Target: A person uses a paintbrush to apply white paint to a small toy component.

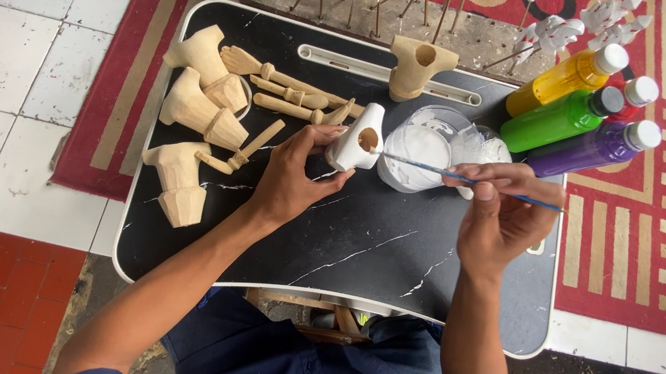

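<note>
While brush-dipped, white paint (pixel 419 151) inside clear cup (pixel 445 118), beside left hand (pixel 293 175).

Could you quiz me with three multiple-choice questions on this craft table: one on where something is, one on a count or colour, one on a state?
1. Where do the paint bottles lie?
A. tray's far right corner
B. on the person's lap
C. tray's near left corner

2. How many bottles are in view?
A. two
B. four
C. six

3. The wooden piece in the left hand is:
A. bare wood
B. painted white
C. painted green

Answers: 1 A, they rest at the black tray edge, far right. 2 B, yellow, green, purple, red. 3 B, white-coated, brush in the right hand at it.
</note>
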